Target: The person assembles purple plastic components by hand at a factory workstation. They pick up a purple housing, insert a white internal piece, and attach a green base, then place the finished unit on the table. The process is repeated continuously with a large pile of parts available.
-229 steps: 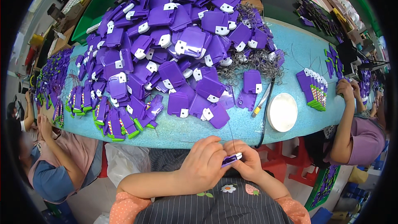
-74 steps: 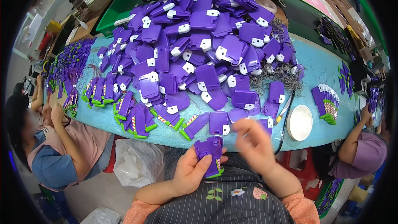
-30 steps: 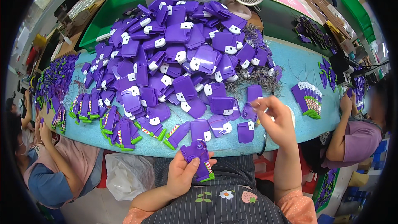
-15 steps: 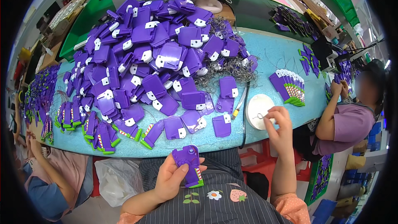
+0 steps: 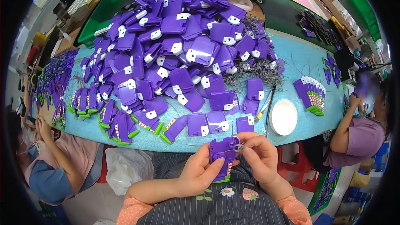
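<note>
My left hand (image 5: 201,174) is closed around a purple plastic toy part (image 5: 221,152) with a green end and a red-and-white striped edge, held upright above my lap. At the part's upper right corner, my right hand (image 5: 261,158) pinches a small coiled grey wire piece (image 5: 238,147) against or just beside it; exact contact is hard to make out. A round white dish (image 5: 283,117) stands on the table to the right of that hand. Just beyond my hands lie loose flat purple pieces with white corners (image 5: 196,124).
A tall heap of purple pieces (image 5: 175,24) covers the table's middle, with tangled grey wire coils (image 5: 260,71) along its right side. Fanned striped parts (image 5: 310,96) lie at right, near a yellow-tipped tool (image 5: 262,110). People (image 5: 358,127) sit on both sides.
My right hand has come from over the white dish to the purple part, bringing the wire piece. My left hand still holds the part. The whole view has shifted slightly.
</note>
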`<state>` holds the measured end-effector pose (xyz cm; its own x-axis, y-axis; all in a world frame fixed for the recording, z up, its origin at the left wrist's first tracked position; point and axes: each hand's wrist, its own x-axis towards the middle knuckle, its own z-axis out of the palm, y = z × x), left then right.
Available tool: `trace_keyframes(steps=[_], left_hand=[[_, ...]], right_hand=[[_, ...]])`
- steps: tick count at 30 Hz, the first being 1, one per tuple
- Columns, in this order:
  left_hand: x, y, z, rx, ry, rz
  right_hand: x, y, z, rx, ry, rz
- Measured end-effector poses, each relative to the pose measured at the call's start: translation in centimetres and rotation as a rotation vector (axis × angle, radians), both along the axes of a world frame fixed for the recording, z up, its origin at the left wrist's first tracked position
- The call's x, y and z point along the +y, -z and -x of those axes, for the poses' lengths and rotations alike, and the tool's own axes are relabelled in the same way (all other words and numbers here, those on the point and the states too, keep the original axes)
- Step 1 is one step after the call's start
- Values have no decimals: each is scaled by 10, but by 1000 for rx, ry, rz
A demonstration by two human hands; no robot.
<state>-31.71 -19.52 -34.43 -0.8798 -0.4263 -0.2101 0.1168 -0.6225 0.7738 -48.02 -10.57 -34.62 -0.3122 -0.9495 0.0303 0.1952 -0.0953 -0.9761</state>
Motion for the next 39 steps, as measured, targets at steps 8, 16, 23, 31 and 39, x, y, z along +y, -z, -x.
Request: trace_keyframes(steps=[8, 16, 23, 31, 39], left_hand=[[4, 5, -8, -87, 116, 173], [-12, -7, 2, -266, 735, 383], [6, 19, -29, 183, 249, -88], [8, 23, -35, -163, 111, -201], [16, 21, -30, -207, 158, -204]], right_hand=[[12, 9, 7, -236, -134, -124], [11, -12, 55, -88, -584, -387], [-11, 2, 59, 681, -221, -295], [-25, 15, 52, 1496, 13, -227], [34, 2, 21, 32, -58, -235]])
